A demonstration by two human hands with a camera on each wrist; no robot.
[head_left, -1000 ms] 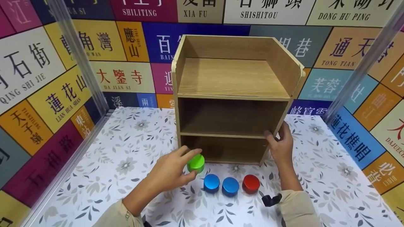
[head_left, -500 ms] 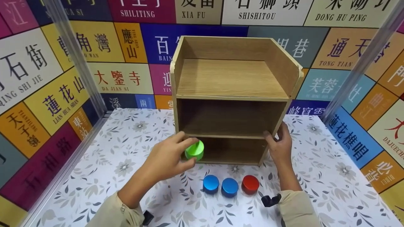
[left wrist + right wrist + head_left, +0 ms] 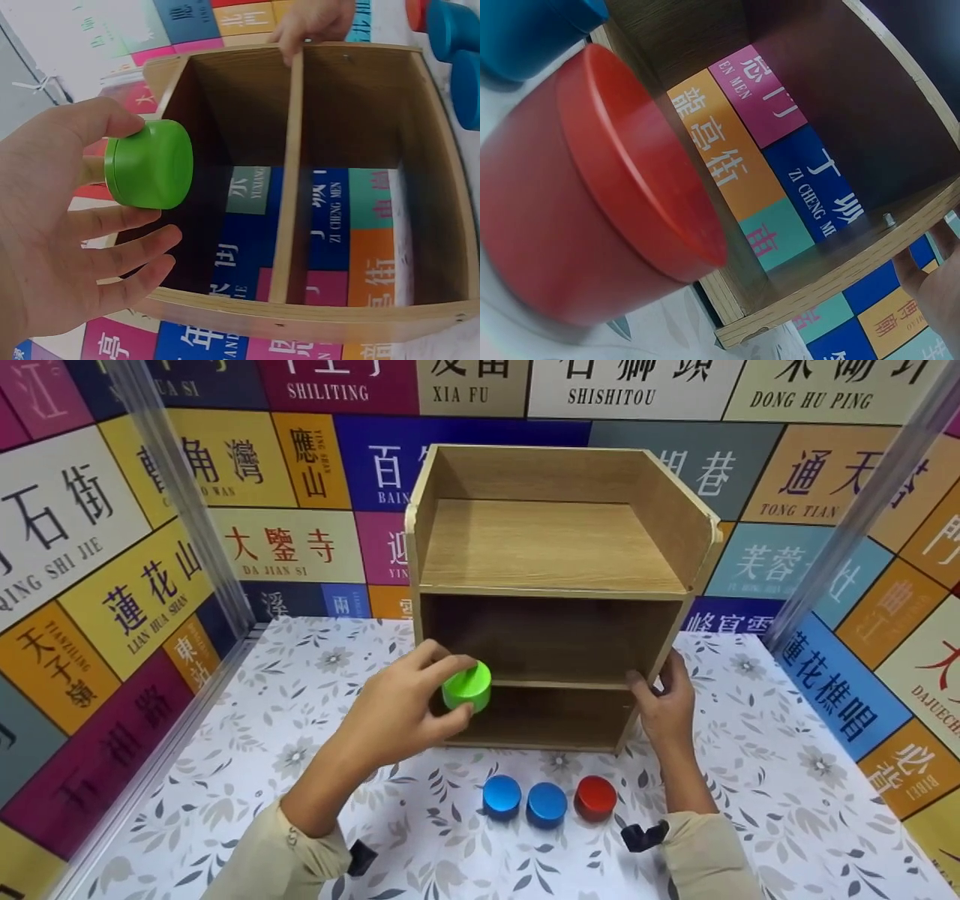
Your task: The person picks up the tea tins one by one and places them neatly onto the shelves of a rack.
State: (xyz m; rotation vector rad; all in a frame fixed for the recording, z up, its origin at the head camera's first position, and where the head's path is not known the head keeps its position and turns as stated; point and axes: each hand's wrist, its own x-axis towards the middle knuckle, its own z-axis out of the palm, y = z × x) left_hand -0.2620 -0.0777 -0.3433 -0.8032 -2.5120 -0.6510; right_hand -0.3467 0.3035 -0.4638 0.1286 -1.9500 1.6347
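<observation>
A small green lidded canister [image 3: 471, 696] is pinched between the thumb and forefinger of my left hand [image 3: 397, 706]. It hangs in the air before the left side of the wooden shelf unit [image 3: 555, 547], near the middle board's height. In the left wrist view, the green canister [image 3: 154, 165] lies sideways across the frame, and the other fingers spread below it. My right hand [image 3: 670, 709] grips the unit's right side panel at the middle board, thumb at the front; its other fingers are partly hidden behind the panel.
Two blue canisters [image 3: 502, 795] and a red canister [image 3: 596, 797] stand in a row on the leaf-patterned tablecloth [image 3: 300, 757], in front of the shelf unit. Walls with coloured name panels [image 3: 292, 544] enclose the table at the back and sides.
My left hand has raised the green canister from near the tabletop to about the middle board. My right hand keeps its grip on the side panel; the blue and red canisters stay put.
</observation>
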